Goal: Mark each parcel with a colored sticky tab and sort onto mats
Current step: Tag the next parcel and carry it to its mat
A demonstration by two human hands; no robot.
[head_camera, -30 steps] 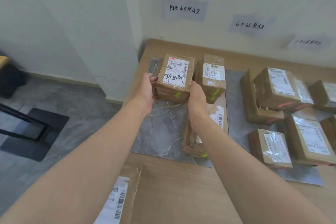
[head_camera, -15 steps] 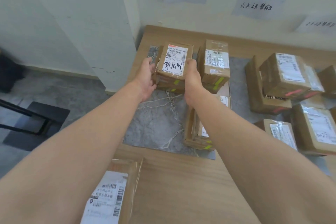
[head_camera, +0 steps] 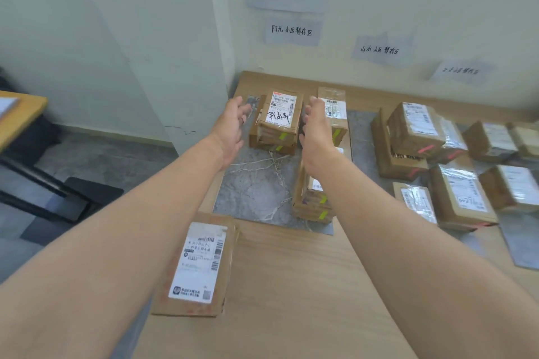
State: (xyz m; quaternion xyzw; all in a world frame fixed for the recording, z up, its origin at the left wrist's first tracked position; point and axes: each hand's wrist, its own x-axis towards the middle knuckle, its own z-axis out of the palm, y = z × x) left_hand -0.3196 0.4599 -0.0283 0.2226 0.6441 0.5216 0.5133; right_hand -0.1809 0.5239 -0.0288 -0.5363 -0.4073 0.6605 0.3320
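Parcels: the flat parcel (head_camera: 201, 265) lies label-up on the wooden table (head_camera: 291, 285), nearest you, just inside your left forearm. Past it sits the grey mat (head_camera: 253, 189). A low stack of parcels (head_camera: 312, 207) with yellow-green tabs sits on that mat, under your right wrist.

Your left hand (head_camera: 232, 128) is spread, fingers relaxed, holding nothing. It is just left of the hand-marked parcel (head_camera: 280, 122) and apart from it. Your right hand (head_camera: 316, 131) is also loose and empty, just right of that parcel; contact cannot be told.

The hand-marked parcel rests between your hands on top of another box, on the mat's far part. A yellow-green tab (head_camera: 283, 136) shows on its near side.

Beyond your right fingers stands a taped parcel (head_camera: 337, 108). Well to the right of that hand are pink-tabbed parcels (head_camera: 417, 128). Paper signs (head_camera: 291, 30) are on the wall behind.
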